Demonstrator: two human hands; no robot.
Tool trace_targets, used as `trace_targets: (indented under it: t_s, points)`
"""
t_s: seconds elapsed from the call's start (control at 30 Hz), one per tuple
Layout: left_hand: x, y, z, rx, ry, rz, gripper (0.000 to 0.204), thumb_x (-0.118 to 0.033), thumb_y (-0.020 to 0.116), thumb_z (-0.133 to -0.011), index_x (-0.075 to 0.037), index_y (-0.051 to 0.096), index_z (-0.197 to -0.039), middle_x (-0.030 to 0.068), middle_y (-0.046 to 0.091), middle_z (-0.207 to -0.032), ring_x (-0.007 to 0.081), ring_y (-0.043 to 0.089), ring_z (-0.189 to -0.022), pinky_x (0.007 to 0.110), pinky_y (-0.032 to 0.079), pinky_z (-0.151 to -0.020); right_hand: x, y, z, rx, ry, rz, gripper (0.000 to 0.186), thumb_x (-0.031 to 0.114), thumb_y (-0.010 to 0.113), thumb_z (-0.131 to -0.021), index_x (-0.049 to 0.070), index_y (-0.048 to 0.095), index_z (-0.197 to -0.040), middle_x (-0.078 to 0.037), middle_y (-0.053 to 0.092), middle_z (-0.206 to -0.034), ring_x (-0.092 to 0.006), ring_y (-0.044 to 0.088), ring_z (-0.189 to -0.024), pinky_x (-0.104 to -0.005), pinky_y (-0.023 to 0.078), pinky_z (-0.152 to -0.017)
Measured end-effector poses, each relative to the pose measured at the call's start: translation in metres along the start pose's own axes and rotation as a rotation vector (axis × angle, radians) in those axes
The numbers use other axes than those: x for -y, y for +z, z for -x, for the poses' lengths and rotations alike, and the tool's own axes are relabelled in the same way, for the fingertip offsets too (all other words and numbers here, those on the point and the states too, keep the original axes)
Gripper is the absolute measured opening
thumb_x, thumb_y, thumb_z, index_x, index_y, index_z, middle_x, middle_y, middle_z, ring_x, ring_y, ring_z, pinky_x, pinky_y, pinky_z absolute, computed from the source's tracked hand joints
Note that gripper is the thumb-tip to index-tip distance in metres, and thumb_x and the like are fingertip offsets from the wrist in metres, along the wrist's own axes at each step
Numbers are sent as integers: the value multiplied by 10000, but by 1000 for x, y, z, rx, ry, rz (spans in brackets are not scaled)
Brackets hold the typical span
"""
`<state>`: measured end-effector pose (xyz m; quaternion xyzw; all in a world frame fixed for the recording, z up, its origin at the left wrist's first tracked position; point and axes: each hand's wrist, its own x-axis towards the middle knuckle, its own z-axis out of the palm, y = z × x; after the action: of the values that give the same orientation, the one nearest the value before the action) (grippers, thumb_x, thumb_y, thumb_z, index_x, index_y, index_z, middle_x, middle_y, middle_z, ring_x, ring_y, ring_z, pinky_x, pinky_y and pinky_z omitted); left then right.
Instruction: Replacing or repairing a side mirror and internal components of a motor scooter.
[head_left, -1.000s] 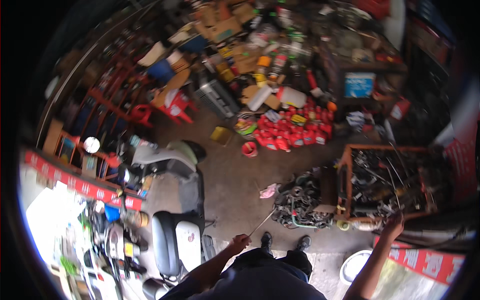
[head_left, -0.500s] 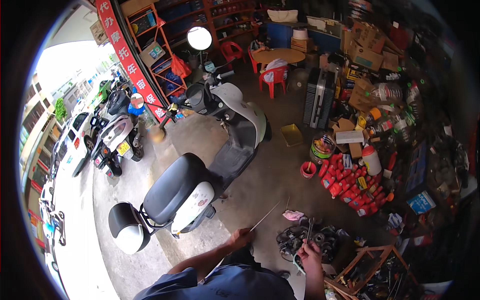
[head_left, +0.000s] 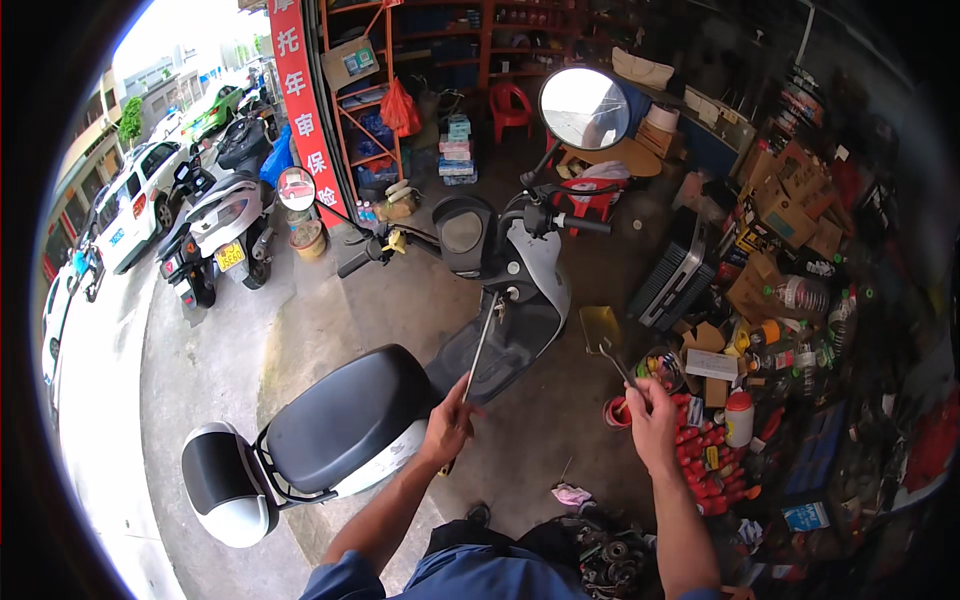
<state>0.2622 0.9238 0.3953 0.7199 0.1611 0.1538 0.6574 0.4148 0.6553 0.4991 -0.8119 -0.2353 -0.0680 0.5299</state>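
Note:
My left hand (head_left: 451, 422) is closed around a long thin metal rod (head_left: 484, 345), which points up in front of the scooter's (head_left: 350, 410) footboard (head_left: 510, 340), to the right of the black seat. Whether it touches the scooter I cannot tell. My right hand (head_left: 648, 411) grips a metal wrench (head_left: 623, 368), held raised over the floor right of the scooter, in front of the yellow tray (head_left: 600, 329) in the picture.
Ahead are orange shelves (head_left: 365, 150), red chairs (head_left: 510, 110) and a round table (head_left: 640, 155). A dark suitcase (head_left: 670, 270), cardboard, bottles and red containers (head_left: 705, 470) crowd the right. Parked scooters (head_left: 215, 240) and cars line the left; metal parts (head_left: 610, 555) lie near my feet.
My view has swung left toward the scooter. My right hand has come away from the tool crate with a wrench, and both hands are now raised higher in the picture.

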Motion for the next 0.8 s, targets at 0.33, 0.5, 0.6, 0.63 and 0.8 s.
trace_targets:
  t_s: [0.33, 0.5, 0.6, 0.63, 0.8]
  points:
    - [-133, -14, -160, -186, 329, 67, 412, -54, 390, -980, -32, 404, -1391, 21, 564, -1029, 20, 457, -610, 181, 406, -568, 77, 48, -197, 108, -516, 491, 128, 177, 576, -888, 61, 544, -929, -147, 647, -772, -358, 625, -719, -463, 466, -612]
    - [-181, -1, -224, -300, 591, -129, 401, -120, 487, -971, -21, 452, -1357, 20, 571, -1041, 49, 493, -763, 204, 424, -683, 57, 84, -215, 226, -344, 236, 117, 116, 530, -884, 40, 550, -971, -209, 639, -773, -422, 609, -762, -513, 459, -671]
    - [-207, 11, -246, -356, 699, -265, 401, -159, 585, -913, -75, 528, -1301, 74, 615, -963, 195, 538, -872, 302, 441, -736, 44, 99, -216, 200, -313, 200, 110, 92, 530, -887, 28, 557, -972, -211, 629, -791, -422, 609, -790, -487, 459, -668]
    - [-212, 11, -252, -348, 697, -265, 401, -159, 585, -913, -75, 528, -1301, 74, 615, -963, 195, 538, -872, 302, 441, -736, 43, 102, -215, 211, -279, 181, 125, 91, 530, -886, 27, 557, -990, -213, 629, -819, -421, 605, -823, -479, 459, -682]
    - [-221, 5, -287, -112, 724, -358, 251, -192, 618, -898, -36, 652, -1092, 87, 609, -847, 199, 533, -826, 326, 434, -722, 44, 108, -217, 170, -286, 178, 147, 88, 545, -882, 15, 567, -1007, -197, 631, -822, -396, 615, -810, -442, 470, -691]
